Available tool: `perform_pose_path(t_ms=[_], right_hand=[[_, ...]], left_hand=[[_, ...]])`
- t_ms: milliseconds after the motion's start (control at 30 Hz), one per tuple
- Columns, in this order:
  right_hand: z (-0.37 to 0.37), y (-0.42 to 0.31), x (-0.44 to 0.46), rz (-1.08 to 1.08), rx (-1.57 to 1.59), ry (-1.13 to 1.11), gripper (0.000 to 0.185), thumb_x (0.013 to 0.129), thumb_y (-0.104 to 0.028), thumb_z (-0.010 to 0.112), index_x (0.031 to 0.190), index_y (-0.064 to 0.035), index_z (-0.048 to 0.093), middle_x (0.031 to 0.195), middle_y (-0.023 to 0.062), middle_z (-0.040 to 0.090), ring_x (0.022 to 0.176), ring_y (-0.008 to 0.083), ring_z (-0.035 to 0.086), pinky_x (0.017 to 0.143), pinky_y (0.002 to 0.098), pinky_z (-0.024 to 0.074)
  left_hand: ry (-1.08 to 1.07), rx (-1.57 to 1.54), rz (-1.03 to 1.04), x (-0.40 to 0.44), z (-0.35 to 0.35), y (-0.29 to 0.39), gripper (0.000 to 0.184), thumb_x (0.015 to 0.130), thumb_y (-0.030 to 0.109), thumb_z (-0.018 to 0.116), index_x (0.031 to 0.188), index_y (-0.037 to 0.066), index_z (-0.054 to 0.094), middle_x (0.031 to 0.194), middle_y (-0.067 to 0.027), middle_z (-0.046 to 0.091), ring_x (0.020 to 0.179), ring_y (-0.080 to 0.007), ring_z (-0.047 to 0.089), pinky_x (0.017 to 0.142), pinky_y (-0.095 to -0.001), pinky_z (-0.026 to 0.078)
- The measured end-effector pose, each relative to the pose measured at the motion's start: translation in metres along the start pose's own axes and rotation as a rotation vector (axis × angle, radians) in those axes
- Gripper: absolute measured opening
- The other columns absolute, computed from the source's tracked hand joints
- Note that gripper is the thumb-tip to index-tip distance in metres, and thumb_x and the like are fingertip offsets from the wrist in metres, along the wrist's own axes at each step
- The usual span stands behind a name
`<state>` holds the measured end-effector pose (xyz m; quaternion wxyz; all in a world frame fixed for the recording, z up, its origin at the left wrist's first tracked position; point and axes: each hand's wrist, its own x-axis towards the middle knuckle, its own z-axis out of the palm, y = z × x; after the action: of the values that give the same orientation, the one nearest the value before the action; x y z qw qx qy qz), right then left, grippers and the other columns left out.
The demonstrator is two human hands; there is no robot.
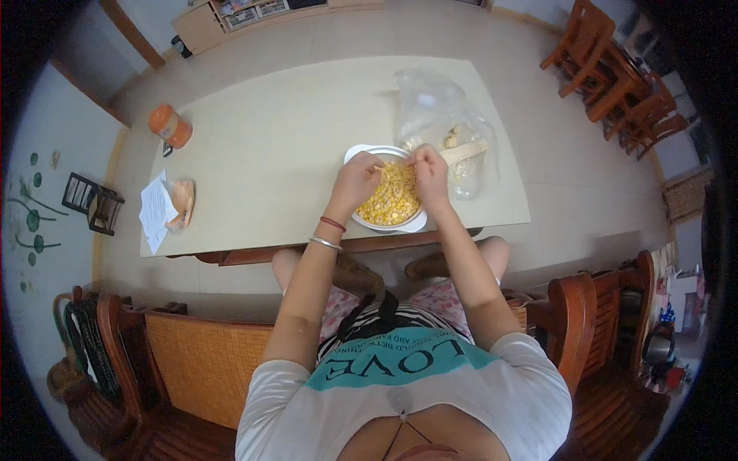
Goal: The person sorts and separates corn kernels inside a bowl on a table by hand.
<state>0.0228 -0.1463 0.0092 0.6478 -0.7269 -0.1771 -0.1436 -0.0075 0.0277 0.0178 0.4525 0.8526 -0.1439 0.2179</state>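
A white two-handled bowl (417,223) holding loose yellow corn kernels (388,203) stands near the table's front edge. Over its left side is my left hand (358,181), its fingers curled together just above the kernels. My right hand (430,175) is at the bowl's right rim, with thumb and fingers pinched. Whatever either hand holds is too small or hidden to make out. Right beside my right hand, a pale, flat, elongated piece (466,151) lies on a clear plastic bag (430,96). Yellowish scraps (452,138) lie on the bag too.
On the table's left stand an orange jar (171,127), white papers (157,209) and an orange-and-clear packet (182,201). A wooden bench (207,361) is behind me. Wooden chairs (582,48) stand at the far right, and a low cabinet (201,29) at the back.
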Motion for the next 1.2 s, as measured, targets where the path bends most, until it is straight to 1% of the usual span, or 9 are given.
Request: perform_pose_path(t_ms=[133,233,333,433,533,633,867,967,1200], right_hand=[[-0.050,0.015,0.009,-0.034,-0.003,0.150,0.013,0.079,-0.005,0.038,0.067,-0.0033,0.043,0.067,0.0069,0.049,0.063,0.0150,0.050,0.063,0.0300,0.0447],[-0.084,0.020,0.017,0.198,-0.173,0.212,0.023,0.084,-0.013,0.040,0.066,-0.0004,0.048,0.067,0.0100,0.053,0.064,0.0172,0.053,0.063,0.0305,0.0450],[-0.102,0.037,0.025,0.296,-0.531,0.106,0.023,0.084,-0.019,0.048,0.080,0.0026,0.056,0.072,0.0154,0.058,0.074,0.0292,0.058,0.069,0.0380,0.0452],[-0.101,0.055,0.020,0.100,-0.736,0.156,0.023,0.083,-0.017,0.054,0.095,0.0027,0.059,0.087,0.0193,0.060,0.084,0.0339,0.059,0.075,0.0409,0.0460],[-0.092,0.047,0.016,-0.057,-0.785,0.231,0.020,0.082,-0.008,0.057,0.098,0.0025,0.059,0.095,0.0169,0.059,0.074,0.0227,0.062,0.072,0.0320,0.0494],[-0.063,0.018,0.014,-0.046,-0.484,0.255,0.020,0.079,-0.004,0.055,0.098,0.0026,0.057,0.094,0.0171,0.059,0.081,0.0284,0.059,0.072,0.0348,0.0476],[-0.007,-0.017,0.006,0.209,0.171,0.267,0.010,0.086,-0.007,0.054,0.092,-0.0001,0.057,0.072,0.0048,0.058,0.064,0.0107,0.056,0.058,0.0240,0.0445],[0.003,-0.023,-0.002,0.227,0.279,0.166,0.007,0.088,-0.007,0.052,0.090,-0.0017,0.057,0.073,0.0015,0.057,0.062,0.0076,0.054,0.056,0.0207,0.0429],[0.015,-0.006,-0.014,0.220,0.154,0.003,0.010,0.087,-0.010,0.054,0.088,-0.0003,0.058,0.067,-0.0003,0.056,0.059,0.0057,0.050,0.053,0.0217,0.0410]], left_hand=[[-0.172,-0.037,-0.077,-0.002,-0.004,0.006,0.007,0.075,0.009,0.061,0.076,0.002,0.062,0.073,-0.0123,0.060,0.066,-0.0270,0.060,0.063,-0.0342,0.049],[-0.347,-0.001,-0.124,0.000,-0.008,0.010,0.007,0.074,0.009,0.060,0.075,0.003,0.063,0.072,-0.0118,0.061,0.067,-0.0290,0.059,0.063,-0.0364,0.049],[-0.478,0.121,-0.011,-0.003,-0.005,0.004,0.007,0.072,0.008,0.059,0.075,0.004,0.064,0.072,-0.0120,0.062,0.069,-0.0289,0.060,0.064,-0.0375,0.049],[-0.538,0.176,0.029,-0.006,-0.003,0.002,0.009,0.071,0.006,0.056,0.077,0.004,0.063,0.074,-0.0129,0.062,0.071,-0.0287,0.061,0.064,-0.0374,0.049],[-0.561,0.116,-0.032,-0.007,-0.003,0.005,0.009,0.071,0.006,0.055,0.077,0.004,0.062,0.075,-0.0133,0.063,0.072,-0.0293,0.061,0.065,-0.0375,0.049],[-0.579,0.111,-0.073,-0.008,-0.003,0.007,0.007,0.071,0.006,0.055,0.076,0.004,0.061,0.076,-0.0133,0.063,0.073,-0.0297,0.061,0.066,-0.0374,0.048],[-0.633,0.188,-0.074,-0.008,-0.004,0.012,0.010,0.073,0.010,0.059,0.081,0.004,0.060,0.078,-0.0153,0.062,0.074,-0.0297,0.062,0.066,-0.0364,0.049],[-0.455,0.106,-0.101,-0.011,-0.006,0.015,0.008,0.074,0.007,0.060,0.079,0.002,0.058,0.075,-0.0156,0.062,0.070,-0.0288,0.062,0.064,-0.0363,0.049],[-0.160,-0.143,-0.283,-0.009,-0.011,0.013,0.010,0.078,0.006,0.063,0.085,0.001,0.058,0.072,-0.0084,0.063,0.067,-0.0140,0.060,0.063,-0.0263,0.050]])
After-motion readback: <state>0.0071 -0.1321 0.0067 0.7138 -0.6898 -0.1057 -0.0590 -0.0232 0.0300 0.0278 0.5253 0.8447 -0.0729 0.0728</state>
